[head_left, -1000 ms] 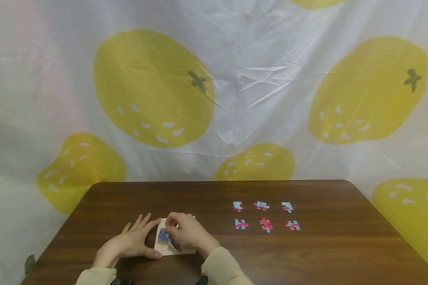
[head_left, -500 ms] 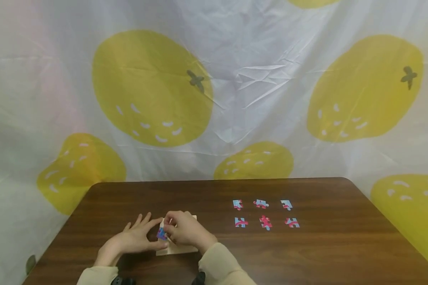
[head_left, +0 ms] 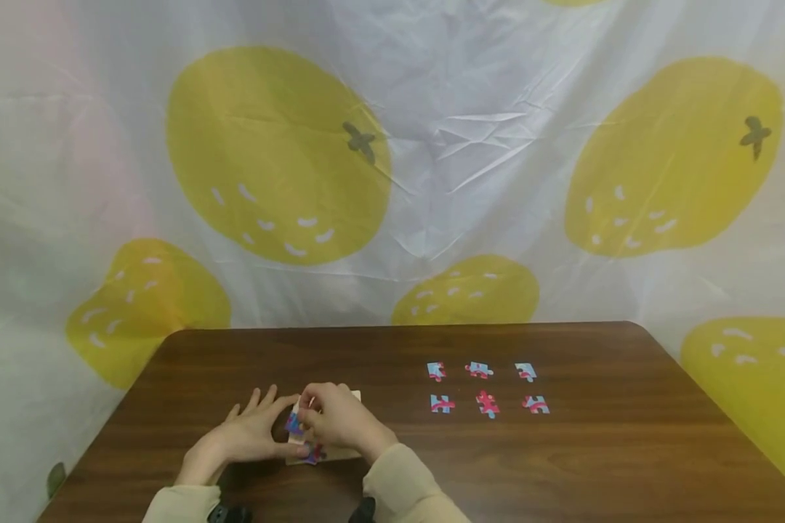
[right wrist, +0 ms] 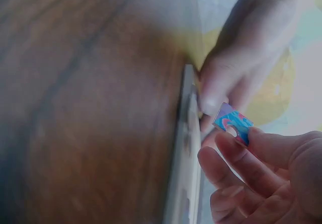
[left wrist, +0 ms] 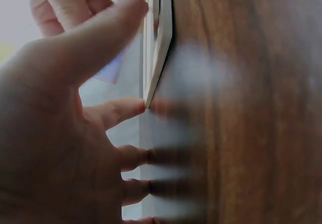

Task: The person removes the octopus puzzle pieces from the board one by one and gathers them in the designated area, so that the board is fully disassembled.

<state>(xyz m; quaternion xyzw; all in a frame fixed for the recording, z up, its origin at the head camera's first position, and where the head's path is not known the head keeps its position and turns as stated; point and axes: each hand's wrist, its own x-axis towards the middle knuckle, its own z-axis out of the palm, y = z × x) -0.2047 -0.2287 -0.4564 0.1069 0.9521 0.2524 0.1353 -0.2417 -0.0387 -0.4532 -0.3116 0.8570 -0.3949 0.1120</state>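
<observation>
A pale wooden puzzle tray (head_left: 343, 455) lies on the table between the hands. My right hand (head_left: 343, 418) pinches a blue, pink and purple jigsaw piece (right wrist: 234, 122) between thumb and fingertips, held above the tray's left side. The left hand (head_left: 251, 434) spreads its fingers along the left edge, index fingertip touching the upper corner. Its thumb reaches over the lower left corner, right at another purple and pink jigsaw piece (head_left: 315, 454) on the tray. Much of the tray is hidden by the right hand.
To the right on the brown wood table (head_left: 595, 436), several pink and light-blue jigsaw pieces (head_left: 487, 404) lie apart in two rows. A white curtain (head_left: 425, 181) with yellow fruit prints hangs behind the table.
The left thumb has slid right, further over the tray. A piece that stood tilted under the right hand is no longer seen so; one now shows by the left thumb, another is pinched higher up.
</observation>
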